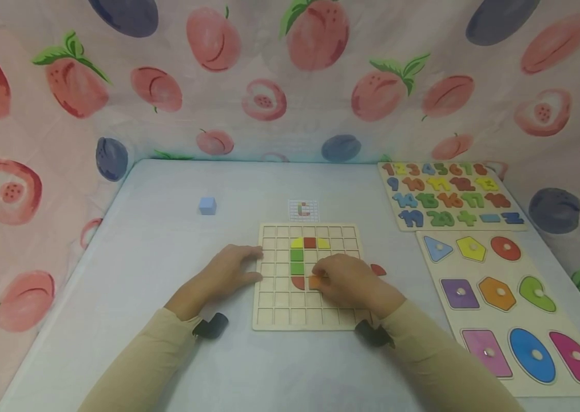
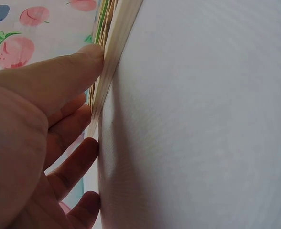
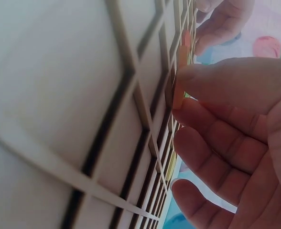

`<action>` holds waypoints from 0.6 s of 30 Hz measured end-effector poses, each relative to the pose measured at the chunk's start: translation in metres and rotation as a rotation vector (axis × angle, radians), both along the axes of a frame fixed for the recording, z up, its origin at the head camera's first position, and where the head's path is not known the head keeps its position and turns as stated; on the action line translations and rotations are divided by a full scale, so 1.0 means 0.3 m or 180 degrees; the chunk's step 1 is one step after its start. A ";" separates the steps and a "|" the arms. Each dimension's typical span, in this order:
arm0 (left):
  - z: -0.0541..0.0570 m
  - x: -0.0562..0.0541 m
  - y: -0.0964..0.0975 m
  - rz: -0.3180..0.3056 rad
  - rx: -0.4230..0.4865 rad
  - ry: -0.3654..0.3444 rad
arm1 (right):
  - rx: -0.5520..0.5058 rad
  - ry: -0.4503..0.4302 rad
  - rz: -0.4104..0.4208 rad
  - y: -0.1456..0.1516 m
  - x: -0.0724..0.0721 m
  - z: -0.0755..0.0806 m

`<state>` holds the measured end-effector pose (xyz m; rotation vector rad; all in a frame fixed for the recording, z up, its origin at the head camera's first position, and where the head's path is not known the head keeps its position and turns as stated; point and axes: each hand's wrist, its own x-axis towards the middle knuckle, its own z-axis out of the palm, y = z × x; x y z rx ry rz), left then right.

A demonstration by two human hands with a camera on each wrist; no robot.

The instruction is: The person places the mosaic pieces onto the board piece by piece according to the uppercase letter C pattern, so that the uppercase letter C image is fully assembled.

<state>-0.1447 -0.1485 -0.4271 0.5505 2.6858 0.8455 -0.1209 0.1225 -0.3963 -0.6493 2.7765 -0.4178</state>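
Observation:
A wooden grid board (image 1: 274, 315) lies in front of me. In its cells sit two yellow rounded pieces (image 1: 323, 243), a red square (image 1: 310, 243), two green squares (image 1: 297, 255) and a red quarter-round piece (image 1: 297, 282). My right hand (image 1: 349, 280) pinches an orange tile (image 3: 179, 98) between thumb and index finger, over the cell beside the red quarter-round. That tile stands tilted in the right wrist view. On the left, my left hand (image 1: 224, 273) touches the board's edge with thumb and fingers spread apart. The right hand hides part of the grid.
A red quarter-round piece (image 1: 378, 269) lies right of the board. Behind the board is a small pattern card (image 1: 303, 211), with a blue cube (image 1: 207, 206) to its left. A number puzzle (image 1: 449, 194) and a shape puzzle (image 1: 485, 320) lie along the right side.

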 end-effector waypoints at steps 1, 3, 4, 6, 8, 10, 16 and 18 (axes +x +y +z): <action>0.000 0.000 -0.001 0.0001 0.0007 -0.0006 | -0.0003 0.0009 0.0011 -0.001 0.000 0.000; 0.000 0.001 -0.001 -0.0006 0.0007 -0.0004 | 0.0006 0.0037 0.0048 -0.002 0.000 -0.002; 0.000 0.000 -0.001 -0.0012 0.0005 0.0002 | 0.0000 0.0046 0.0064 -0.002 -0.001 -0.002; 0.001 0.000 -0.001 -0.0017 0.0000 0.0002 | -0.0013 0.0064 0.0093 -0.003 -0.001 -0.003; 0.000 -0.001 0.000 -0.0023 -0.0006 0.0010 | -0.0021 0.0079 0.0109 -0.004 0.000 -0.001; 0.000 -0.002 0.000 -0.0027 -0.0009 0.0009 | -0.0017 0.0098 0.0119 -0.006 0.000 -0.001; 0.000 -0.001 0.000 -0.0020 0.0001 0.0014 | 0.0008 0.0145 0.0116 -0.010 0.003 -0.001; 0.000 -0.001 0.000 -0.0021 0.0009 0.0027 | -0.0005 0.0152 0.0114 -0.010 0.004 -0.002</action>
